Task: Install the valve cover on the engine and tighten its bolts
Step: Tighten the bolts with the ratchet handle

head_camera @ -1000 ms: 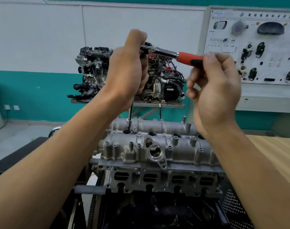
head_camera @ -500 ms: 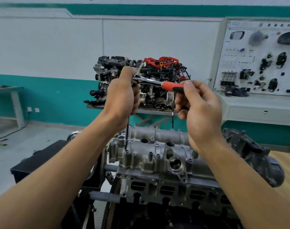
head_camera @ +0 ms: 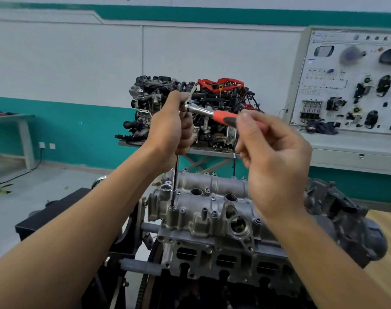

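Centrally, the valve cover [head_camera: 203, 206] is seen seated on top of the engine [head_camera: 223, 259], low in the middle of the view. It is cast grey metal, dull and rough, with round wells, raised bosses and small bolt heads along its edges. Its right end is hidden behind the right forearm, and the engine's lower part is cut off by the frame edge.

A slim, bright steel extension bar [head_camera: 176, 170] is stood upright with its tip on a bolt [head_camera: 172, 208] at the cover's near left corner; the bolt is barely made out beneath the tip. The bar's upper end is lost inside the left hand [head_camera: 170, 128], whose grip is closed round the head of the ratchet [head_camera: 203, 110]. A polished shank and an orange-and-black handle are shown. The handle's far end is hidden by the right hand [head_camera: 272, 157], slightly blurred, whose grip is pinched on it with curled fingers.

Behind, a second engine [head_camera: 154, 94] with red hoses is partly masked by both hands. A white training panel [head_camera: 323, 90] is cut off at the right, and a strip of pale wooden bench [head_camera: 388, 237] is glimpsed.
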A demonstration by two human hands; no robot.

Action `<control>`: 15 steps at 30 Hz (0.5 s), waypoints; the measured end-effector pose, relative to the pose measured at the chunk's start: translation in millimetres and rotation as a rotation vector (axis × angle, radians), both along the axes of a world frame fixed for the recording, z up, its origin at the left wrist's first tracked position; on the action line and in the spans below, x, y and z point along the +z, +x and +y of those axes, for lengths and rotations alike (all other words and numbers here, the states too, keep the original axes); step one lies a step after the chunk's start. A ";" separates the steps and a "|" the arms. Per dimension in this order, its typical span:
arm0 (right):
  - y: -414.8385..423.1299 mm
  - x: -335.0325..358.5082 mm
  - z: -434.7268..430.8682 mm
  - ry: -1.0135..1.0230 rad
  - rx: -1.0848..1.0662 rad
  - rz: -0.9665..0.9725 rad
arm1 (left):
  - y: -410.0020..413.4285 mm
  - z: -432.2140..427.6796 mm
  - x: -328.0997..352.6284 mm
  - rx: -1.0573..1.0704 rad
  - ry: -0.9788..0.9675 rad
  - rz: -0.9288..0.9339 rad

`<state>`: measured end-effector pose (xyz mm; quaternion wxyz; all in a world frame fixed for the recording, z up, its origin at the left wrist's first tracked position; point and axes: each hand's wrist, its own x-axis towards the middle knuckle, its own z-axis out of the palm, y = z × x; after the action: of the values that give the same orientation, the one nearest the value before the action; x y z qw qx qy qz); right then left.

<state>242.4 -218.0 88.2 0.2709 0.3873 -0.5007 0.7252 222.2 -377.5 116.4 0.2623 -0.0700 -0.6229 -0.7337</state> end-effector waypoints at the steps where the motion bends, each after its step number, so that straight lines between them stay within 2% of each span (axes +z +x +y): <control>1: 9.5 -3.5 -3.1 -0.015 -0.003 0.085 | -2.4 2.5 1.0 0.009 0.000 -0.010; 3: 15.4 -8.2 -6.7 -0.045 -0.023 0.215 | -4.4 6.6 0.9 0.044 0.005 -0.011; 5: -0.1 -8.4 -4.0 -0.062 0.006 0.167 | -2.1 6.3 -1.5 0.030 0.002 0.002; 8: -49.5 1.0 -1.9 -0.089 0.221 -0.317 | 2.8 4.0 -3.4 0.002 -0.024 0.019; 10: -73.9 9.3 -5.1 -0.029 0.330 -0.533 | 4.0 7.6 -2.7 0.000 -0.055 0.000; 12: -80.9 14.4 -10.1 -0.014 0.366 -0.554 | 3.4 8.9 -1.3 0.011 -0.044 -0.019; 15: -67.2 11.6 -11.3 -0.087 0.292 -0.362 | -0.4 3.4 1.4 0.056 0.005 -0.024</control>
<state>175.2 -229.2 99.8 0.0853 0.3074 -0.4482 0.8351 221.9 -374.0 117.8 0.2755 -0.0433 -0.6259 -0.7283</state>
